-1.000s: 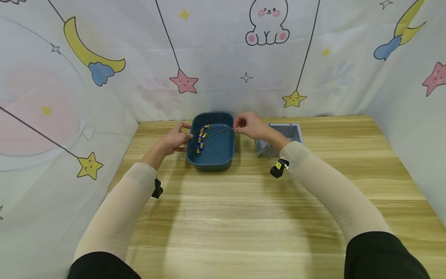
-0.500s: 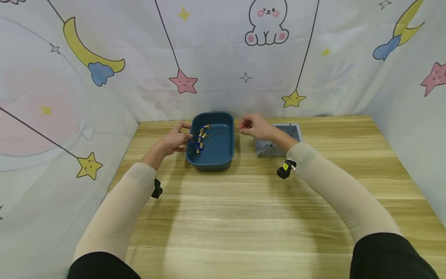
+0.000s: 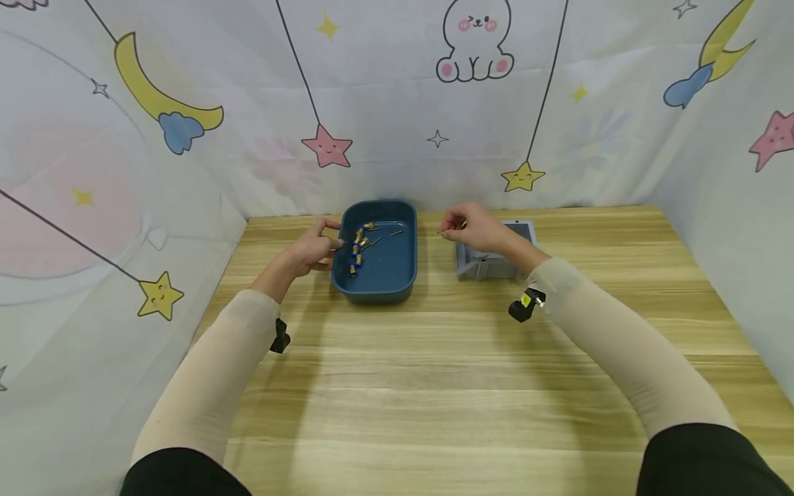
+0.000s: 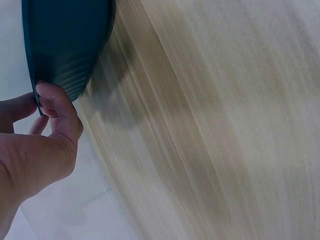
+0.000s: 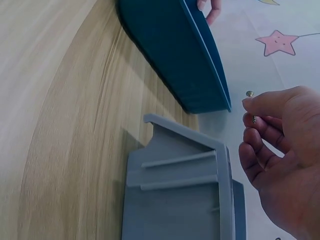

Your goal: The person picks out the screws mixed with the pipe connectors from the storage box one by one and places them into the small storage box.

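Note:
A dark blue plastic tub [image 3: 391, 269] stands at the back of the table. Along its left inside lie several brass fittings with blue rings [image 3: 358, 253], and several thin screws [image 3: 397, 232] lie beside them. My left hand [image 3: 308, 249] pinches the tub's left rim between thumb and fingers; the left wrist view shows the rim [image 4: 31, 60] caught there. Between thumb and index finger my right hand [image 3: 476, 227] holds a small screw [image 5: 250, 94], its round head sticking out. This hand is above the grey plastic bin [image 3: 490, 269], hiding part of its inside.
A wooden table [image 3: 397, 386] extends in front of both containers. Right behind them hangs a white printed cloth [image 3: 384, 158], which continues along the left and right sides. A narrow gap of tabletop separates the tub from the grey bin.
My right hand has moved rightward from the tub's right rim to the grey bin, carrying the screw. My left hand and the tub have stayed in place.

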`<action>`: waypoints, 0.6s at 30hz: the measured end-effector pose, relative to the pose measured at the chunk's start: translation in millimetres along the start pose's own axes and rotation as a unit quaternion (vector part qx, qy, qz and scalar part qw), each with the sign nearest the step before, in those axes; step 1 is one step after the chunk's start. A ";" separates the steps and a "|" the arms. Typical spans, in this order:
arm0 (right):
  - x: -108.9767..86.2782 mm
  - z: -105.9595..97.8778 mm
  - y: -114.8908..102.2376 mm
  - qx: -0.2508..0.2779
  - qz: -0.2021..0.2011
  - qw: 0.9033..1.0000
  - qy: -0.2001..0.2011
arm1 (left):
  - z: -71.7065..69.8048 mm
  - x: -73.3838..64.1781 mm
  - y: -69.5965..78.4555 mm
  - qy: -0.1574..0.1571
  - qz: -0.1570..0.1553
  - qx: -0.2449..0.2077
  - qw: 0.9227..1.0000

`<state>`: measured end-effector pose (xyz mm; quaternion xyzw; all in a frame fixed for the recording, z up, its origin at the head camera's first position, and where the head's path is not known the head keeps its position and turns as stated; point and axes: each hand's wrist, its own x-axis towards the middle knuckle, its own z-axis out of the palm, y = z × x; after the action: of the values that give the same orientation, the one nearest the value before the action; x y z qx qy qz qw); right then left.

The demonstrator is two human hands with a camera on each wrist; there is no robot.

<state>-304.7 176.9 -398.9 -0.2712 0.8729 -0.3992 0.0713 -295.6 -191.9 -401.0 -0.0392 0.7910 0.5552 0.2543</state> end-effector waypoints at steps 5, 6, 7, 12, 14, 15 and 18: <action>-4.8 -3.5 5.2 0.011 0.004 1.000 -0.001 | -1.3 5.4 -6.0 0.007 0.006 0.001 1.000; -5.7 -4.1 6.7 0.013 0.006 1.000 -0.002 | -1.4 6.0 -6.5 0.008 0.007 0.002 1.000; -6.9 -4.8 7.5 0.017 0.007 1.000 -0.003 | -1.5 6.3 -6.9 0.008 0.007 0.003 1.000; -12.6 -7.2 12.9 0.021 0.020 1.000 -0.003 | -2.5 7.7 -7.9 0.003 0.008 0.005 1.000; -15.0 -8.0 14.2 0.023 0.025 0.999 -0.004 | -3.0 8.1 -7.6 -0.001 0.006 0.000 1.000; -16.1 -8.4 14.7 0.026 0.026 0.999 -0.004 | -3.1 8.3 -7.2 -0.003 0.004 -0.002 1.000; -18.8 -9.1 17.3 0.025 0.029 0.999 -0.005 | -2.4 7.0 -5.4 -0.005 0.002 -0.003 1.000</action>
<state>-299.2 202.1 -407.3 -0.2463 0.8699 -0.4169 0.0939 -300.7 -194.6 -408.1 -0.0356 0.7881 0.5584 0.2564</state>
